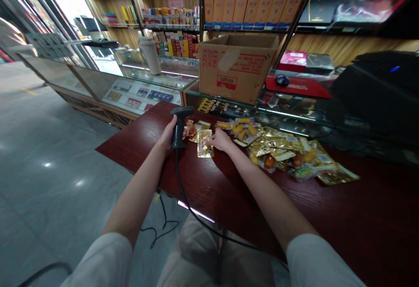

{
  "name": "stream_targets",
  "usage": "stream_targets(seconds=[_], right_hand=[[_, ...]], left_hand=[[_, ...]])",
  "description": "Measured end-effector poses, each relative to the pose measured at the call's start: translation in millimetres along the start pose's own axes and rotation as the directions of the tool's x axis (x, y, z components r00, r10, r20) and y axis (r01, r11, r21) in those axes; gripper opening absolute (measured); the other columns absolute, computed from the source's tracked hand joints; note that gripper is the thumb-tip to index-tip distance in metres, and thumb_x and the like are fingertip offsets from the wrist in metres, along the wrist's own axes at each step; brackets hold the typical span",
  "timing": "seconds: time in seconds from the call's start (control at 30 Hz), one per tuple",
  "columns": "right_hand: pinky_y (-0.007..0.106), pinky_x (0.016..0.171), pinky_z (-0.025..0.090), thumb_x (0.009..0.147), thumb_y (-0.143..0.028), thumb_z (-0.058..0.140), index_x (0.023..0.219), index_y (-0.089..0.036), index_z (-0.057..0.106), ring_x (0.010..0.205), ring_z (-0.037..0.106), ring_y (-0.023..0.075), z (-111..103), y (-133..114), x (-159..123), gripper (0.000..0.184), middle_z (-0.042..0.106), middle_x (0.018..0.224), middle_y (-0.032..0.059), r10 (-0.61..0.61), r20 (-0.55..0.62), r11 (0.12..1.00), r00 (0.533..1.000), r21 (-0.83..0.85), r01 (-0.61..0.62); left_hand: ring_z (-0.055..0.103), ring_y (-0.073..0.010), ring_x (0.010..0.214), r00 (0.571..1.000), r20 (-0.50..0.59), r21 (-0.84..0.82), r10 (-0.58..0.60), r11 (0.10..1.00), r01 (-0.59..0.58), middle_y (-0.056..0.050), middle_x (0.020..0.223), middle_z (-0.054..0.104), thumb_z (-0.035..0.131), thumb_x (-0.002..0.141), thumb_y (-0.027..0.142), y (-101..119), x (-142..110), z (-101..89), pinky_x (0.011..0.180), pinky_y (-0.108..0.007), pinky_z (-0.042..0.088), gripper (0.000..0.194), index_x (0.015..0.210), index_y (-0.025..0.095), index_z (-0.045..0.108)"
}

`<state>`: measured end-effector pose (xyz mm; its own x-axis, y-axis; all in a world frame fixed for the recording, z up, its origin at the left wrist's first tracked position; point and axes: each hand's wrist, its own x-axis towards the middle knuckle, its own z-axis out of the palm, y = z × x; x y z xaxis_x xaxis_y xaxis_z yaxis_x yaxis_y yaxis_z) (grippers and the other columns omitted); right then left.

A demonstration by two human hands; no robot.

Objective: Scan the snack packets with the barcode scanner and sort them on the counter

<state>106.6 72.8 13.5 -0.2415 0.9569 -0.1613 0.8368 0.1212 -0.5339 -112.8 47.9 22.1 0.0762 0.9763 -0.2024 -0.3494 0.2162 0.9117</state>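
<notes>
My left hand [168, 135] is wrapped round the handle of a black barcode scanner [178, 130], held upright with its head at the top. From the handle's base a black cable runs down over the table edge. My right hand [221, 140] has its fingers at the right edge of a small gold foil packet [205, 149], gripping it beside the scanner. Partly behind the scanner lie more packets, one of them reddish [190, 129]. To the right of my right hand spreads a pile of gold packets [278, 140], with clear-wrapped yellow sausages [242, 129] at its near-left end.
A dark red wooden table [196, 182] carries these things. Behind it, an open cardboard box [235, 70] stands on a glass counter, near a mouse [282, 80] on a red mat [304, 87]. A white tumbler [149, 55] is farther left. A dark monitor [376, 95] is at right.
</notes>
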Motion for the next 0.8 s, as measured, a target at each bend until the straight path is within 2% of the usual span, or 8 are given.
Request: stream_targets(seconds=[0.07, 0.13, 0.23, 0.3, 0.4, 0.5, 0.63, 0.8], right_hand=[[0.036, 0.089, 0.051, 0.07, -0.029, 0.084, 0.095, -0.016, 0.066, 0.102, 0.07, 0.0276, 0.4, 5.6, 5.9, 0.033, 0.075, 0.103, 0.0103, -0.024, 0.016, 0.995, 1.0, 0.093, 0.023], [0.034, 0.085, 0.053, 0.067, -0.025, 0.083, 0.085, -0.017, 0.064, 0.093, 0.071, 0.0239, -1.3, 11.6, 11.7, 0.027, 0.074, 0.092, 0.0061, -0.069, -0.02, 0.961, 0.997, 0.267, 0.072], [0.034, 0.085, 0.054, 0.066, -0.021, 0.078, 0.089, -0.018, 0.063, 0.088, 0.069, 0.0196, -12.1, 21.3, 19.3, 0.027, 0.073, 0.089, 0.0022, -0.169, -0.149, 0.804, 0.974, 0.551, 0.224], [0.036, 0.088, 0.054, 0.068, -0.021, 0.074, 0.084, -0.019, 0.062, 0.089, 0.068, 0.0197, -24.6, 28.7, 22.9, 0.02, 0.074, 0.092, 0.0026, -0.249, -0.253, 0.725, 0.935, 0.591, 0.353], [0.045, 0.099, 0.049, 0.069, -0.015, 0.065, 0.07, -0.02, 0.059, 0.102, 0.067, 0.0248, -42.7, 40.5, 26.0, 0.009, 0.075, 0.102, 0.0073, -0.358, -0.432, 0.739, 0.828, 0.41, 0.534], [0.054, 0.112, 0.038, 0.068, -0.006, 0.057, 0.066, -0.021, 0.058, 0.123, 0.059, 0.0292, -50.3, 50.1, 26.8, 0.015, 0.071, 0.121, 0.0097, -0.442, -0.524, 0.791, 0.728, 0.155, 0.592], [0.056, 0.118, 0.032, 0.072, -0.002, 0.052, 0.067, -0.023, 0.059, 0.134, 0.049, 0.0283, -44.0, 56.1, 27.1, 0.023, 0.07, 0.119, 0.0064, -0.588, -0.444, 0.77, 0.676, -0.049, 0.637], [0.046, 0.105, 0.046, 0.077, -0.001, 0.047, 0.073, -0.023, 0.06, 0.114, 0.058, 0.0256, -33.5, 57.4, 24.6, 0.025, 0.065, 0.107, 0.0096, -0.681, -0.377, 0.704, 0.628, -0.101, 0.703]], left_hand=[[0.051, -0.0115, 0.04, 1.0, 0.007, -0.007, 0.013, 1.0, -0.013, 0.001, 0.052, 0.056, 0.049, 0.088, 0.078, -1.3, 0.0, 0.3, 0.043, -0.022, 0.041, 0.072, 0.111, 0.012, 0.068], [0.052, -0.0117, 0.041, 1.0, 0.009, -0.01, 0.021, 1.0, -0.021, 0.001, 0.052, 0.056, 0.05, 0.088, 0.077, -2.2, -0.5, 0.7, 0.043, -0.022, 0.041, 0.071, 0.109, 0.012, 0.068], [0.053, -0.0118, 0.041, 0.999, 0.023, -0.014, 0.022, 1.0, -0.022, 0.0, 0.053, 0.057, 0.05, 0.091, 0.074, -2.7, -2.2, 1.3, 0.043, -0.022, 0.042, 0.068, 0.107, 0.011, 0.068], [0.053, -0.0119, 0.042, 0.999, 0.041, -0.014, 0.023, 1.0, -0.023, 0.0, 0.053, 0.057, 0.05, 0.092, 0.073, -3.0, -3.2, 1.4, 0.043, -0.022, 0.042, 0.067, 0.106, 0.011, 0.068], [0.052, -0.0117, 0.041, 0.997, 0.076, 0.005, 0.019, 1.0, -0.019, -0.001, 0.053, 0.058, 0.05, 0.092, 0.072, -3.6, -3.6, 1.2, 0.041, -0.021, 0.04, 0.066, 0.104, 0.01, 0.068], [0.051, -0.0113, 0.04, 0.993, 0.119, 0.037, 0.004, 0.999, -0.008, -0.001, 0.053, 0.058, 0.051, 0.092, 0.072, -4.3, -3.4, 2.0, 0.039, -0.021, 0.038, 0.067, 0.104, 0.009, 0.069], [0.052, -0.0109, 0.043, 0.989, 0.143, 0.059, 0.027, 0.998, -0.035, -0.002, 0.058, 0.06, 0.056, 0.091, 0.069, -6.1, -6.0, 5.4, 0.039, -0.02, 0.037, 0.063, 0.106, 0.009, 0.068], [0.054, -0.0103, 0.048, 0.973, 0.228, 0.09, 0.039, 0.994, -0.061, -0.005, 0.072, 0.067, 0.061, 0.091, 0.061, -8.3, -11.8, 8.6, 0.045, -0.021, 0.041, 0.055, 0.108, 0.009, 0.069]])
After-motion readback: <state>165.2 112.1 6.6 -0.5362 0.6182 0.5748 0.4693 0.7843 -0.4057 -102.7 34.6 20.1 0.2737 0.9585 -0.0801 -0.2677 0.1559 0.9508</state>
